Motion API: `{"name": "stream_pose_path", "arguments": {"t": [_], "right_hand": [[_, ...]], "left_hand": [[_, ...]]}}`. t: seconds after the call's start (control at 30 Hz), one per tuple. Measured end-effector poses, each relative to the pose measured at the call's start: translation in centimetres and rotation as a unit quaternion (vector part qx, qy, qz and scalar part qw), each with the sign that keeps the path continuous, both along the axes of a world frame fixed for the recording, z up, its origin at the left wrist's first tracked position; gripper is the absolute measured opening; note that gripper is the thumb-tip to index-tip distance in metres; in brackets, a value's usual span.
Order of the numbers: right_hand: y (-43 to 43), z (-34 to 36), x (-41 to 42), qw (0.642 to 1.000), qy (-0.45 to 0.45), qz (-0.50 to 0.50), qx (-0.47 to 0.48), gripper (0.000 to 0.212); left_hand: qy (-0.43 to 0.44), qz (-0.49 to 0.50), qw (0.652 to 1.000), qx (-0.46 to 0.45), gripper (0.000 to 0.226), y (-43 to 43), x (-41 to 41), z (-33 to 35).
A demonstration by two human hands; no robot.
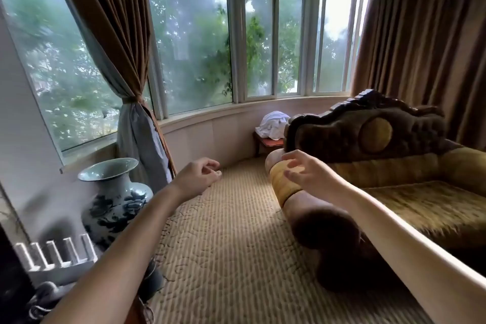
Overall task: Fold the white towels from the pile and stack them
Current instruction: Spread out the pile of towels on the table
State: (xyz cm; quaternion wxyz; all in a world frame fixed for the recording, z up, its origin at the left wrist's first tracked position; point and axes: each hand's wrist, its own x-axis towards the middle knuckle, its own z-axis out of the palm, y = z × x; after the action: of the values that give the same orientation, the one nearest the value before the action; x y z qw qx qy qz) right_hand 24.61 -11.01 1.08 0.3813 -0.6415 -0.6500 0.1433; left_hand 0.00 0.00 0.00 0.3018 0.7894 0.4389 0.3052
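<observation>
White towel pile (pixel 273 123) lying crumpled on small red table (pixel 271 142), middle right of frame, under window, just past sofa (pixel 394 166). Nothing folded yet. Both hands reaching forward, well apart from pile, likely going to grab it. Left hand (pixel 197 175) fingers curling loosely, holding nothing. Right hand (pixel 305 169) fingers spreading loosely, holding nothing. Vase (pixel 113 192) standing lower left.

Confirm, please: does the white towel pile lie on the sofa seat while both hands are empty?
Not quite: in the head view the white towel pile lies on the small table beyond the sofa, not its seat. The left hand and right hand are empty.
</observation>
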Motion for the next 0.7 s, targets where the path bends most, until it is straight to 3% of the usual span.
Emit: {"name": "stream_pose_path", "arguments": {"t": [0.33, 0.7], "right_hand": [[17.4, 1.4, 2.0, 0.997, 0.049, -0.048, 0.037, 0.032], [33.8, -2.1, 7.7, 0.992, 0.110, -0.057, 0.020, 0.032]], "left_hand": [[-0.032, 0.012, 0.999, 0.012, 0.025, 17.3, 1.8, 4.0], [-0.060, 0.005, 0.998, -0.023, 0.024, 33.2, 9.2, 2.4]]}}
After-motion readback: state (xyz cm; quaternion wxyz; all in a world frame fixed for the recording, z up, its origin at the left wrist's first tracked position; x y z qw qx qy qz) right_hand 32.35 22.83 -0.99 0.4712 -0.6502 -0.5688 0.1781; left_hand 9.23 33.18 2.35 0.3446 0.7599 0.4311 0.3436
